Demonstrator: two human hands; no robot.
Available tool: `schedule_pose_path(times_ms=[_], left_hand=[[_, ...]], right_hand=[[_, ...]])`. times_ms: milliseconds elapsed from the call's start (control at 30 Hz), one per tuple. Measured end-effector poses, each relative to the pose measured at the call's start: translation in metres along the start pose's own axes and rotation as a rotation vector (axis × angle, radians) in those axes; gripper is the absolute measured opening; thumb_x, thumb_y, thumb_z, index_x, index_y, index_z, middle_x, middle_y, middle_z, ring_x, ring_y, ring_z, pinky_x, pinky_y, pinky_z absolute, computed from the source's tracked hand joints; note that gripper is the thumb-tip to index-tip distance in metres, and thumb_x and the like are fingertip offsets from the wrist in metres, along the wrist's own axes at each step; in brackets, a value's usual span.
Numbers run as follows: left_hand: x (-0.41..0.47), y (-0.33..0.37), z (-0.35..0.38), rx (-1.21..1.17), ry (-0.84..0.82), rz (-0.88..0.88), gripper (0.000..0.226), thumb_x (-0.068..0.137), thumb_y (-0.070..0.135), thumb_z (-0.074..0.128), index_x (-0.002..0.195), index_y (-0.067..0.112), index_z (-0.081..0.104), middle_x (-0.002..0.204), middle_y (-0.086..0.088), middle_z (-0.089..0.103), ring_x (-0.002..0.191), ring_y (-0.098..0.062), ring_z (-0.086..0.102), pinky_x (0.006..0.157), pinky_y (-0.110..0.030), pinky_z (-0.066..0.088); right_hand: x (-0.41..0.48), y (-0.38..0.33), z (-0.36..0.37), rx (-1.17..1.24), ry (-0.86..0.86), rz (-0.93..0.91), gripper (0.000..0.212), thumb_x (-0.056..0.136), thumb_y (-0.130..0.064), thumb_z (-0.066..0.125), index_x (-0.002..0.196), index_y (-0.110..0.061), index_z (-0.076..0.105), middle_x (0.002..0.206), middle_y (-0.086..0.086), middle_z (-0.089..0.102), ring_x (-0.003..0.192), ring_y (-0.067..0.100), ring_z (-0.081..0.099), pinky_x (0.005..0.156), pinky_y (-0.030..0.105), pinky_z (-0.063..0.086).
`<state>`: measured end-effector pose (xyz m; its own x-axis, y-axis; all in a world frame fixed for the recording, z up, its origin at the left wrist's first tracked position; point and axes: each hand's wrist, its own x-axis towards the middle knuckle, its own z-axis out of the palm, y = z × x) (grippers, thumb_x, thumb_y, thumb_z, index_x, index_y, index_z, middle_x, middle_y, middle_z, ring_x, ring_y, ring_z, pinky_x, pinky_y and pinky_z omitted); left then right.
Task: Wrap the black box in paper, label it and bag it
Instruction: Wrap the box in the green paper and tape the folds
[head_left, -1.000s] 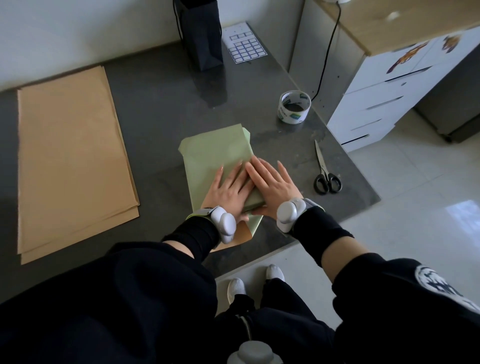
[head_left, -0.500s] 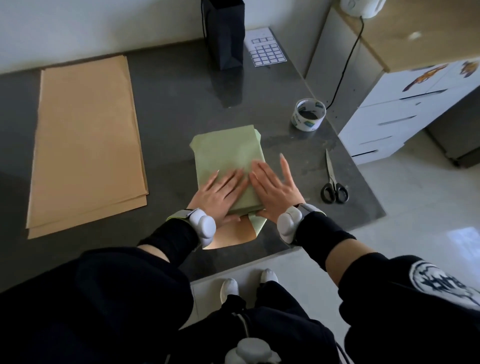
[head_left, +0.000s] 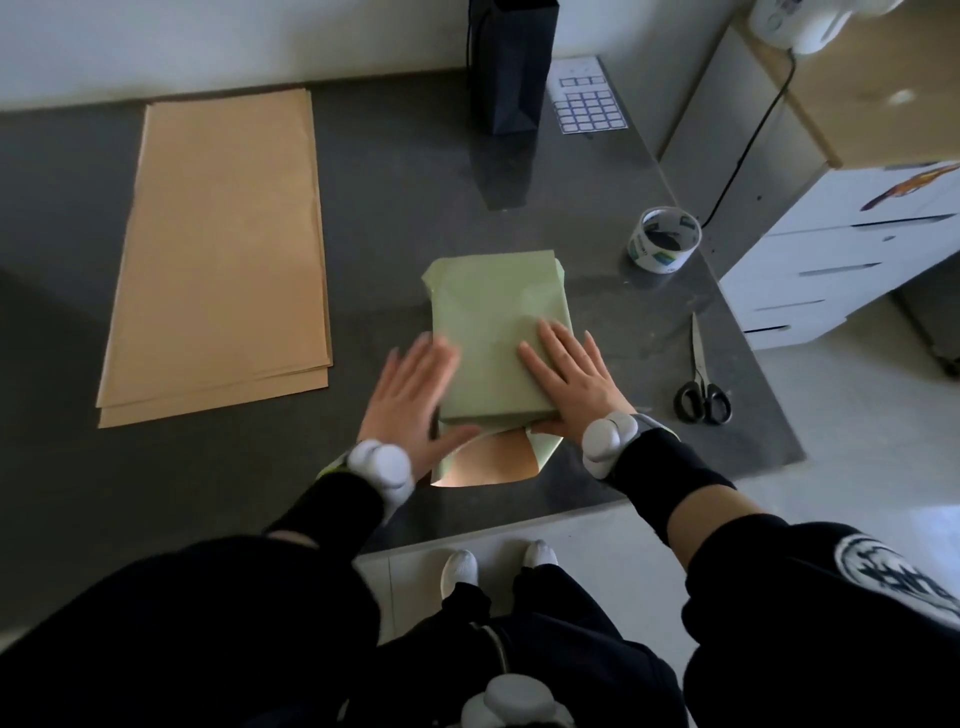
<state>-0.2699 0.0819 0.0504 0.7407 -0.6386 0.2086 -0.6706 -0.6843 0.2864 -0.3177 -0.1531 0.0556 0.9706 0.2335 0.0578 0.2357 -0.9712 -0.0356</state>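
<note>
The box is hidden inside green wrapping paper, which lies on the grey table near its front edge. A loose paper flap with a tan underside sticks out at the near end. My right hand rests flat on the parcel's right side, thumb at its near edge. My left hand is blurred, fingers spread, at the parcel's left edge, thumb touching the near flap. A black paper bag stands at the back, with a label sheet beside it.
A stack of tan paper sheets lies on the left. A tape roll and scissors are on the right. White drawers stand right of the table, with a wooden-topped cabinet behind.
My left hand slid off the top of the parcel to its left edge. My right hand moved to the parcel's right side. The camera view shifted.
</note>
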Motion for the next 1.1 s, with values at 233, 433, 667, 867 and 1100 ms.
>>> schedule_pose_path(times_ms=[233, 433, 667, 867, 1100], left_hand=[[-0.039, 0.004, -0.007, -0.196, -0.065, -0.355, 0.099, 0.075, 0.082, 0.024, 0.138, 0.008, 0.045, 0.154, -0.006, 0.027, 0.143, -0.018, 0.020, 0.117, -0.037, 0.003], [-0.014, 0.013, -0.023, -0.190, -0.121, -0.378, 0.055, 0.079, 0.064, 0.050, 0.081, 0.012, 0.065, 0.084, -0.001, 0.061, 0.083, -0.027, 0.060, 0.068, -0.029, 0.038], [-0.011, 0.025, -0.022, -0.108, -0.358, -0.633, 0.041, 0.087, 0.054, 0.054, 0.068, 0.020, 0.043, 0.082, 0.002, 0.052, 0.078, -0.022, 0.051, 0.066, -0.027, 0.032], [-0.021, 0.036, -0.013, -0.059, -0.424, -0.808, 0.044, 0.088, 0.060, 0.047, 0.074, 0.018, 0.051, 0.085, -0.002, 0.059, 0.078, -0.028, 0.054, 0.070, -0.029, 0.040], [-0.024, 0.048, -0.002, 0.077, -0.547, -0.823, 0.051, 0.095, 0.057, 0.031, 0.104, 0.019, 0.063, 0.106, -0.007, 0.066, 0.098, -0.031, 0.061, 0.073, -0.029, 0.038]], right_hand=[[-0.001, 0.003, -0.002, 0.026, -0.017, 0.005, 0.117, 0.044, -0.045, 0.090, 0.138, -0.010, 0.030, 0.138, 0.031, 0.040, 0.125, 0.050, 0.040, 0.098, 0.060, 0.023], [0.000, -0.001, -0.004, 0.045, -0.038, 0.019, 0.118, 0.042, -0.043, 0.090, 0.138, -0.012, 0.029, 0.140, 0.030, 0.040, 0.127, 0.049, 0.040, 0.100, 0.058, 0.025], [-0.002, 0.001, -0.003, 0.090, -0.005, 0.000, 0.118, 0.040, -0.040, 0.091, 0.137, -0.011, 0.029, 0.137, 0.032, 0.041, 0.124, 0.050, 0.041, 0.099, 0.056, 0.026], [0.000, 0.003, 0.000, 0.127, 0.035, -0.023, 0.118, 0.039, -0.040, 0.092, 0.136, -0.010, 0.030, 0.137, 0.033, 0.041, 0.124, 0.051, 0.042, 0.098, 0.058, 0.028], [-0.001, 0.003, -0.002, 0.155, 0.049, 0.004, 0.108, 0.049, -0.035, 0.090, 0.139, -0.003, 0.040, 0.143, 0.031, 0.033, 0.132, 0.048, 0.033, 0.105, 0.050, 0.018]])
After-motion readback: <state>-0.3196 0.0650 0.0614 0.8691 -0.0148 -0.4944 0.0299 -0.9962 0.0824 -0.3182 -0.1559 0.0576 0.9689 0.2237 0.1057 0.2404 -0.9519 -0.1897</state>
